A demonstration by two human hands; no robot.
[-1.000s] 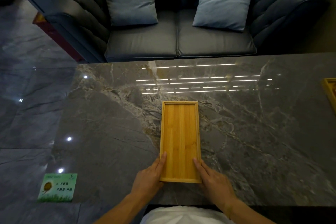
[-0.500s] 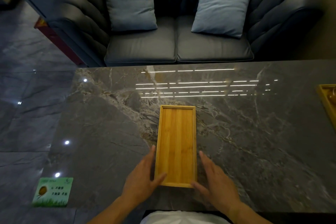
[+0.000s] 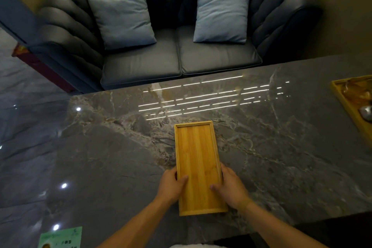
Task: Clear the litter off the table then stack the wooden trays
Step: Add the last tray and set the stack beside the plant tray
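A long, empty wooden tray [image 3: 196, 153] lies lengthwise in front of me on the grey marble table [image 3: 281, 157]. My left hand [image 3: 171, 186] grips its left long edge, thumb on the tray floor. My right hand [image 3: 231, 187] grips the right long edge the same way. Whether the tray rests on the table or is lifted off it I cannot tell. A second wooden tray [image 3: 344, 104] sits at the table's far right edge, cut off by the frame, with amber wrappers [image 3: 356, 90] and a small silvery object [image 3: 366, 111] inside.
A dark blue sofa [image 3: 181, 60] with two light blue cushions stands just beyond the table's far edge. A green printed card [image 3: 60, 237] lies at the lower left. Glossy grey floor stretches to the left.
Both hands have slid from the tray's near end up along its long sides and closed on it. The view has tilted, bringing the second tray further into sight at right.
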